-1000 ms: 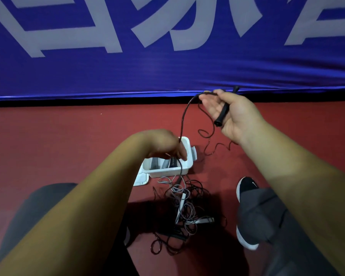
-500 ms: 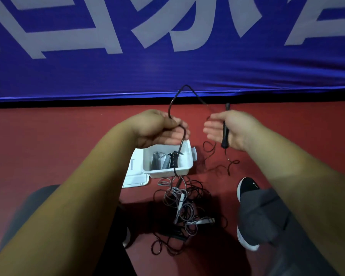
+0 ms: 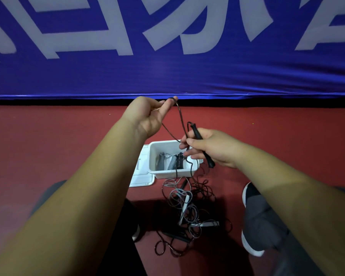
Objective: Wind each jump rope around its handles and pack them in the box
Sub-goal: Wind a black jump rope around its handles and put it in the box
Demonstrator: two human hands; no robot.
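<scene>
My right hand [image 3: 211, 150] grips a black jump rope handle [image 3: 202, 145] above the white box [image 3: 167, 173]. My left hand [image 3: 149, 115] is raised higher and pinches a loop of the black cord [image 3: 180, 116] at its fingertips. The cord runs down from there past my right hand to the floor. Inside the box lie wound ropes [image 3: 172, 161], grey and black. A tangle of grey and black ropes [image 3: 187, 214] with loose handles lies on the red floor just in front of the box.
The box's white lid [image 3: 141, 176] lies flat at its left side. A blue banner [image 3: 167, 56] closes off the far side of the red floor. My knees and a black-and-white shoe [image 3: 249, 196] flank the rope pile.
My left hand has risen and moved away with the cord loop. My right hand has come down and inward over the box, tilting the handle.
</scene>
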